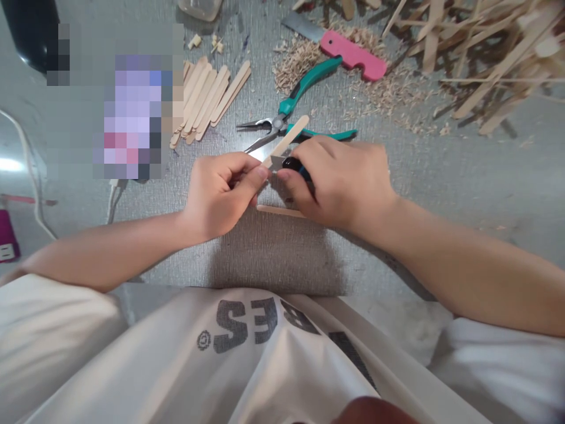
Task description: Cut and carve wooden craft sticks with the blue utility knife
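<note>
My left hand (223,191) is closed, pinching a flat wooden craft stick (289,136) that slants up and to the right over the grey table. My right hand (339,179) is closed around a small cutter with a black and blue body (295,165), its blade resting against the stick near my left fingertips. A second craft stick (276,209) lies flat on the table just under both hands.
Teal-handled pliers (295,106) lie just beyond my hands. A pink-handled knife (348,53) rests on wood shavings (304,62) behind them. A row of craft sticks (207,100) sits at centre left; a heap of split sticks (477,47) fills the far right. White cables (33,194) run at left.
</note>
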`<state>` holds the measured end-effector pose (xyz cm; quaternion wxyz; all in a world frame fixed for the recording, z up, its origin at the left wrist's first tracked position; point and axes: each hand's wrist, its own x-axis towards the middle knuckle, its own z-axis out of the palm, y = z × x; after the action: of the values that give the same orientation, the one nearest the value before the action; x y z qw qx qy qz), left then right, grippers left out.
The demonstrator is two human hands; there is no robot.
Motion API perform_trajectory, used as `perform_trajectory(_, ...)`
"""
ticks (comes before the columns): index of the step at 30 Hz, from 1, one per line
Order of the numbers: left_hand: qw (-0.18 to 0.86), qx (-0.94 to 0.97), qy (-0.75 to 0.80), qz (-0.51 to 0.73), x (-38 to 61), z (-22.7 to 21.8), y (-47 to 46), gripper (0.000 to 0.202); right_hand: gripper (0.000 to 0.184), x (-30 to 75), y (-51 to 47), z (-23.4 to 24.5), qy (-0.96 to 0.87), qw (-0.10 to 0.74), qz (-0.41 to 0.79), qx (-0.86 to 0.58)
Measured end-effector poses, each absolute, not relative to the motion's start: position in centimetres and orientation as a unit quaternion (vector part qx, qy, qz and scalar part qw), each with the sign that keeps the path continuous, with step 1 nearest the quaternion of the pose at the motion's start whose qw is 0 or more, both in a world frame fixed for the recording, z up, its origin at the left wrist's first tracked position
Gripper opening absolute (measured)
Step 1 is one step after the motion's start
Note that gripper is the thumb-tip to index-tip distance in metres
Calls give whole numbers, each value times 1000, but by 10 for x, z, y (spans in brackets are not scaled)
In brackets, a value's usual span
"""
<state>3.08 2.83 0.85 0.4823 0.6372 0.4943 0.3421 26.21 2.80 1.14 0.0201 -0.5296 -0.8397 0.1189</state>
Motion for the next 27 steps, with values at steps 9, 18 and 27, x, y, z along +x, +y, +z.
perform_trajectory(9,460,660,482,347,30,6,28,29,72,261,33,16,-850,0,124,-512)
perform_trajectory(18,464,658,472,360,29,2,29,31,66,265,29,9,-858,42,96,-503)
perform_trajectory(27,459,649,481,369,32,1,27,32,64,268,31,7,-855,54,99,-506)
